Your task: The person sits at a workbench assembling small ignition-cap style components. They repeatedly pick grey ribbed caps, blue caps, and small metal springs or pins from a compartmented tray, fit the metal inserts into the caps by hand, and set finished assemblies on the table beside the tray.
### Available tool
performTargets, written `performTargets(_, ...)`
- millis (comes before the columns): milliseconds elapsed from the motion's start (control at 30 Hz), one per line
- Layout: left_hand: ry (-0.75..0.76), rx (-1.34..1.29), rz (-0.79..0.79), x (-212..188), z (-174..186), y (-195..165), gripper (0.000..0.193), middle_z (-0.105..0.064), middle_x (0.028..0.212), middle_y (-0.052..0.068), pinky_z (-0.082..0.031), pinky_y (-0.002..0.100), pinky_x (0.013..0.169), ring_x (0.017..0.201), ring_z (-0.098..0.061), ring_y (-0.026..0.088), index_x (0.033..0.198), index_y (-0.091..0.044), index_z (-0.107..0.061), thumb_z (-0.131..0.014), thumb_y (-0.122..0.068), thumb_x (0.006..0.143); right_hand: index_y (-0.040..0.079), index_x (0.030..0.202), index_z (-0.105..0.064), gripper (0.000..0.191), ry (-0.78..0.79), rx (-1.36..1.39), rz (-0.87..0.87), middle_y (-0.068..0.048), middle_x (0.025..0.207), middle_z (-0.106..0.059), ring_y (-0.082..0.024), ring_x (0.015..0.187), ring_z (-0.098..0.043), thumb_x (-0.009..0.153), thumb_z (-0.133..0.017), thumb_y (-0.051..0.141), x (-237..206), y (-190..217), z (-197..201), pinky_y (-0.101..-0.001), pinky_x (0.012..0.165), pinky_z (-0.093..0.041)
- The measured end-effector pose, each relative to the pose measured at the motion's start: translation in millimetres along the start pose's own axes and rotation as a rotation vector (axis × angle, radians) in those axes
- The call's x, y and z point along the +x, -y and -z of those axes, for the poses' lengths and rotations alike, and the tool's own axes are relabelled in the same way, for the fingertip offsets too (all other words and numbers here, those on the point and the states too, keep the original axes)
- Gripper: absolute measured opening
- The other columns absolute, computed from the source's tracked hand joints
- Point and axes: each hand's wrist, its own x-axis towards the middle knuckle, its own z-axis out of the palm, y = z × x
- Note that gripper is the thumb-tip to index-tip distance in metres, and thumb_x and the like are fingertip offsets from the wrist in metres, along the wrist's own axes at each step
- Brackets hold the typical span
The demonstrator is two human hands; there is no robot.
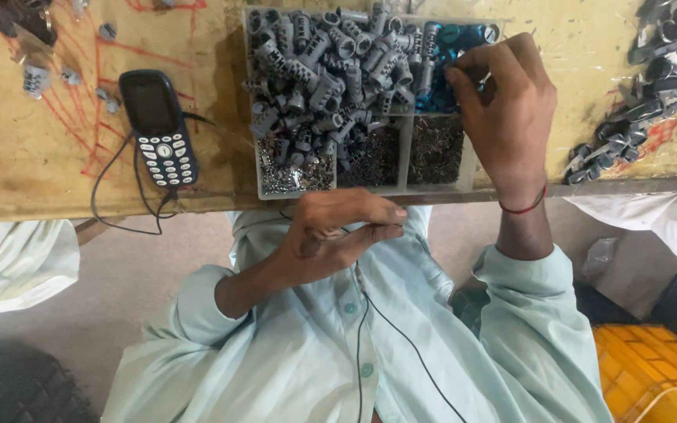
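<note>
Phone point(158, 125) left of parts tray point(470, 168), right hand point(507, 117) over it

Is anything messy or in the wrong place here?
Yes. The grey plastic cylinders are heaped so high that they spill over the divided tray's partitions onto the small metal parts. A few more lie loose on the workbench.
</note>
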Motion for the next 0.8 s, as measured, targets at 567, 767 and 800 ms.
performTargets(567,0.043,0.487,-0.221,4.6,-2.0,1.3,0.026,-0.07,0.118,0.011,-0.06,0.034,0.083,0.107,-0.071,0.026,0.112,-0.003,-0.07,-0.075,0.004,0.087,-0.002,0.117,-0.058,0.017,0.367,1.272,-0.569,-0.014,0.095,-0.071,-0.017,0.075,-0.072,0.102,-0.059,-0.009,-80.9,44.6,30.4,-0.0288,0.067,-0.06)
performTargets(767,0.143,0.612,-0.318,4.4,8.9,-2.7,0.027,-0.065,0.127,0.011,-0.06,0.035,0.085,0.117,-0.068,0.027,0.115,-0.004,-0.068,-0.072,-0.002,0.088,-0.005,0.119,-0.063,0.022,0.429,1.189,-0.444,-0.014,0.103,-0.068,-0.019,0.085,-0.073,0.098,-0.062,-0.01,-101.0,42.0,25.4,-0.0307,0.074,-0.061)
performTargets(800,0.155,0.622,-0.33,4.9,10.3,-3.6,0.027,-0.066,0.128,0.011,-0.06,0.035,0.086,0.117,-0.068,0.027,0.115,-0.003,-0.068,-0.072,-0.002,0.088,-0.006,0.12,-0.064,0.024,0.433,1.152,-0.415,-0.014,0.105,-0.067,-0.019,0.087,-0.073,0.097,-0.063,-0.01,-100.1,40.2,26.5,-0.0309,0.075,-0.061)
